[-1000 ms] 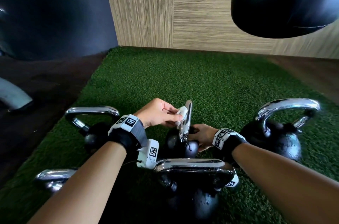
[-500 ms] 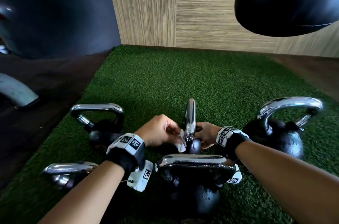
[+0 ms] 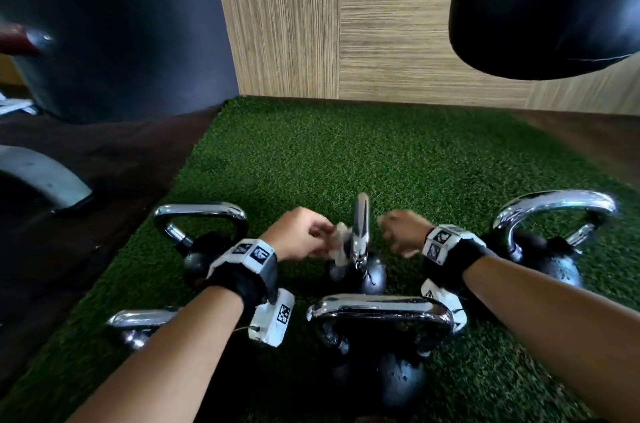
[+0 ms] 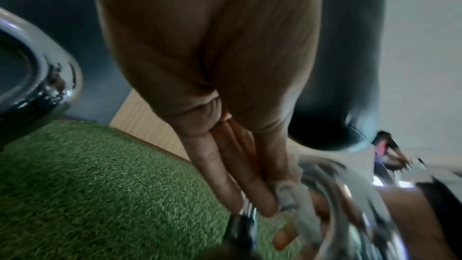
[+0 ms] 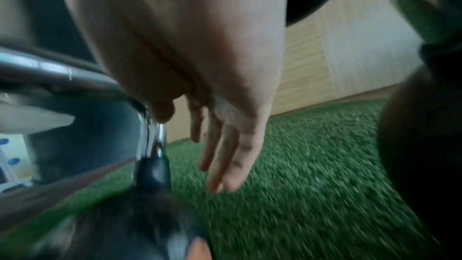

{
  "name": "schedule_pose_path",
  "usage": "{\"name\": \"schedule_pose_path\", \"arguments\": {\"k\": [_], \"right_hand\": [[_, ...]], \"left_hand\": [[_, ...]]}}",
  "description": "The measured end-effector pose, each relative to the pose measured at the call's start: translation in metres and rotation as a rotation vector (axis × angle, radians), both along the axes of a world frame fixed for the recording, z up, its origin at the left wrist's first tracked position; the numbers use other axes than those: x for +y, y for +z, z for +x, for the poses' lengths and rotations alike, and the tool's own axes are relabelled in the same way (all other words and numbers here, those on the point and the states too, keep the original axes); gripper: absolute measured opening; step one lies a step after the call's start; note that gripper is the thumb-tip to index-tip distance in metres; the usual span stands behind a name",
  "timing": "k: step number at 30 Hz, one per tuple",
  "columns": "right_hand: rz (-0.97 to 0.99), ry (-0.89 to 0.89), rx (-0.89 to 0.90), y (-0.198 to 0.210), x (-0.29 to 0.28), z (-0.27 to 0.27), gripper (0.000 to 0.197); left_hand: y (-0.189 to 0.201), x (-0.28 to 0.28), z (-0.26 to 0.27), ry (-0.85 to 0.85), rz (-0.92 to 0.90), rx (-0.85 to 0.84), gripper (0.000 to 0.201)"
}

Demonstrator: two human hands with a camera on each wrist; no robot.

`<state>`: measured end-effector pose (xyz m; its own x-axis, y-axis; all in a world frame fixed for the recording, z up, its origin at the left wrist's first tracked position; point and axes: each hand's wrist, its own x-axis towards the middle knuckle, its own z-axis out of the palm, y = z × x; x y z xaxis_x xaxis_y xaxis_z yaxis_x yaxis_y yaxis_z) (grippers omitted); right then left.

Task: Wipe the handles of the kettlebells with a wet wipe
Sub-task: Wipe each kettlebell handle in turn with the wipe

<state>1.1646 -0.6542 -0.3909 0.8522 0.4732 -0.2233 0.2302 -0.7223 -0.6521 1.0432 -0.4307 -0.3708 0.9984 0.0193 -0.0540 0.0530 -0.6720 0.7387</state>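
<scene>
White wet wipe (image 3: 341, 244) — in left grip (image 3: 299, 232), against handle (image 3: 361, 228)

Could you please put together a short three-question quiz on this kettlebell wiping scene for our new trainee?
1. True or false: the left hand holds the wet wipe against the chrome handle of the middle kettlebell.
2. Which describes the right hand? A) gripping the handle, B) beside the handle with relaxed fingers, holding nothing, C) holding a second wipe.
3. How many kettlebell handles show in the head view on the green turf?

Key
1. True.
2. B; the right wrist view shows its fingers hanging free of the handle.
3. Five.
</scene>
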Motion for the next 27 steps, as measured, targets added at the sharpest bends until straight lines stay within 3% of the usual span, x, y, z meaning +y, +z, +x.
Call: {"name": "schedule_pose_path", "arguments": {"k": [2, 3, 5, 8, 10, 15, 21, 25, 27], "right_hand": [[0.319, -0.180, -0.036, 0.028, 0.001, 0.011, 0.017], [0.468, -0.170, -0.013, 0.045, 0.001, 0.015, 0.017], [0.613, 0.020, 0.098, 0.073, 0.005, 0.016, 0.024], [0.578, 0.329, 0.311, 0.101, 0.015, 0.009, 0.035], [0.613, 0.374, 0.336, 0.107, 0.021, 0.005, 0.037], [0.772, 0.331, 0.330, 0.102, 0.029, 0.000, 0.032], [0.765, 0.280, 0.268, 0.097, 0.026, 0.003, 0.033], [0.719, 0.180, 0.243, 0.085, 0.022, 0.009, 0.029], [0.711, 0.052, 0.242, 0.077, 0.014, 0.017, 0.022]], "left_hand": [[0.014, 0.006, 0.002, 0.083, -0.392, -0.028, 0.032], [0.021, 0.010, 0.003, 0.106, -0.544, -0.042, 0.037], [0.035, 0.014, 0.006, 0.111, -0.661, -0.075, 0.042], [0.051, 0.014, 0.013, 0.104, -0.653, -0.116, 0.041], [0.057, 0.010, 0.020, 0.120, -0.674, -0.143, 0.031], [0.054, -0.003, 0.025, 0.148, -0.767, -0.130, 0.033], [0.051, -0.013, 0.031, 0.160, -0.858, -0.053, 0.031], [0.043, -0.010, 0.031, 0.117, -0.770, 0.015, 0.039], [0.031, -0.006, 0.031, 0.135, -0.680, 0.044, 0.028]]}}
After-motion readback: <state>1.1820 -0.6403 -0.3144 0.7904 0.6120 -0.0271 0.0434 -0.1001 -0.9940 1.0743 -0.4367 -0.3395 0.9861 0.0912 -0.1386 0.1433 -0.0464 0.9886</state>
